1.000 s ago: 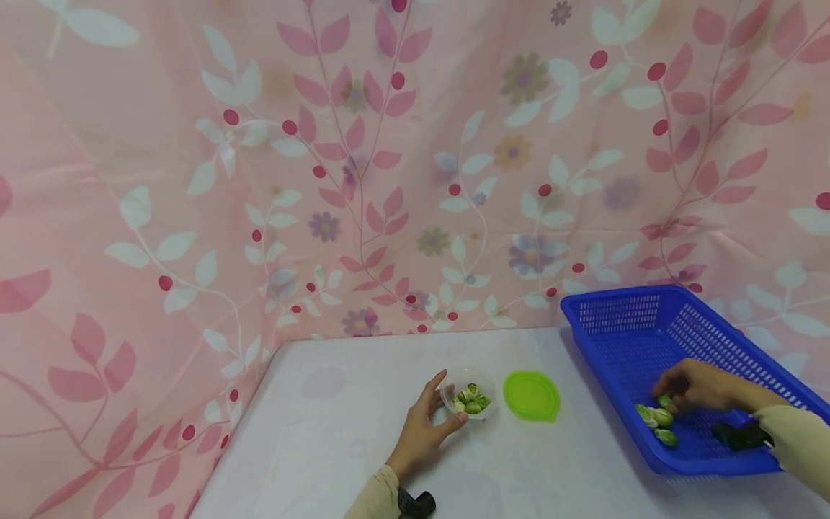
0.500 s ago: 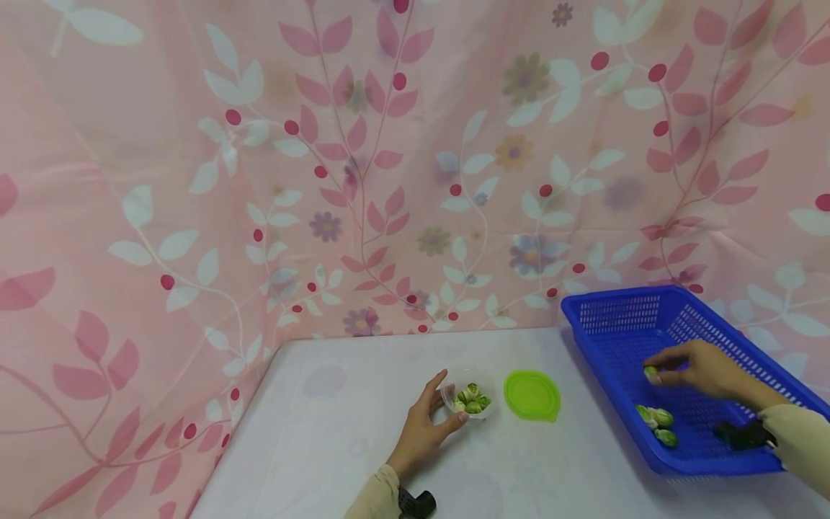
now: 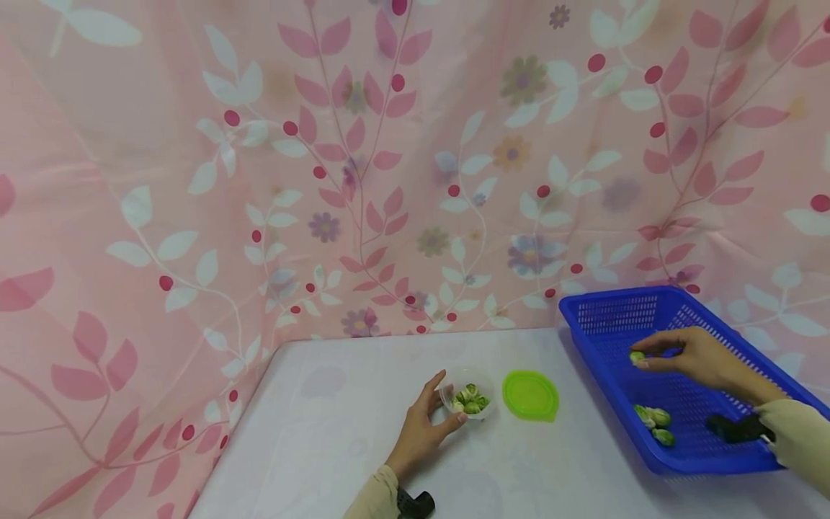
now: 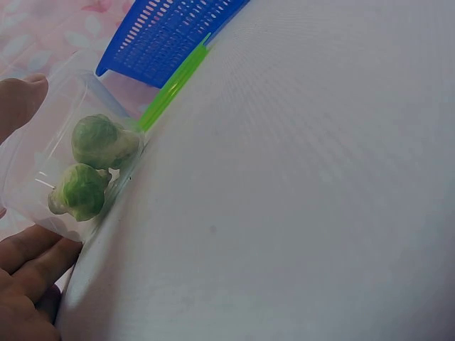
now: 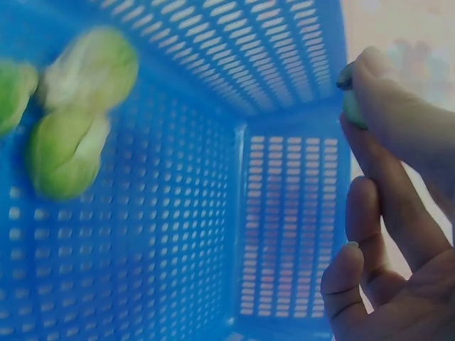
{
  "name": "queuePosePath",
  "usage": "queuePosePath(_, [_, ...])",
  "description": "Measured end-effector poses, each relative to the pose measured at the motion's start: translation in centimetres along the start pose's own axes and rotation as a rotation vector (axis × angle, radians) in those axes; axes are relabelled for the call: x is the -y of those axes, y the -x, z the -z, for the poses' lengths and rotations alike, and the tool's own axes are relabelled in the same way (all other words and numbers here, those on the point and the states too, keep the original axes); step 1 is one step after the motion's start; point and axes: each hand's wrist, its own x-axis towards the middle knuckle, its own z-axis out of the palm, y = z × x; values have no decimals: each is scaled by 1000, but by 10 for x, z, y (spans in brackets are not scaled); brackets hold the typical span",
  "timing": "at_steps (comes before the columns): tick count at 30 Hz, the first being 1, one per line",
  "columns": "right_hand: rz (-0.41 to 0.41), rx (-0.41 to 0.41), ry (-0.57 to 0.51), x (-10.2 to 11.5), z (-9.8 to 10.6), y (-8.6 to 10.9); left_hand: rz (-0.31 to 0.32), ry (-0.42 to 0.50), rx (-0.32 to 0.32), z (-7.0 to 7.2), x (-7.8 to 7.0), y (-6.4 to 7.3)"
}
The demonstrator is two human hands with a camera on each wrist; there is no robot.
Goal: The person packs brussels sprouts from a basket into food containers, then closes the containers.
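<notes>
My left hand (image 3: 418, 432) holds a small clear plastic container (image 3: 485, 382) on the table, thumb and fingers on either side of its wall. Several Brussels sprouts (image 3: 471, 400) lie inside it; the left wrist view shows sprouts (image 4: 82, 192) through the clear side. Over the blue basket (image 3: 596, 375), my right hand (image 3: 710, 364) pinches one Brussels sprout (image 3: 637, 357) between thumb and fingertips. In the right wrist view that sprout (image 5: 352, 110) is partly covered by the thumb. Below it, a few sprouts (image 3: 658, 417) lie together on the basket floor.
A bright green lid (image 3: 530, 395) lies flat between the container and the basket. The white-covered table (image 3: 324, 432) ends at a floral pink curtain (image 3: 363, 180) behind. The basket's slotted walls rise around the loose sprouts.
My right hand has picked a Brussels sprout from the cluster, lifted it and moved it left towards the basket's near-left rim. The left hand and container have stayed put.
</notes>
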Motion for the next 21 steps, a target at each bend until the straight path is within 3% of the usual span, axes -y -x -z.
queuePosePath(16, [19, -15, -132, 43, -3, -5, 4, 3, 1, 1, -4, 2])
queuePosePath(21, [63, -15, -157, 55, -5, -9, 1, -6, 2, 1, -4, 2])
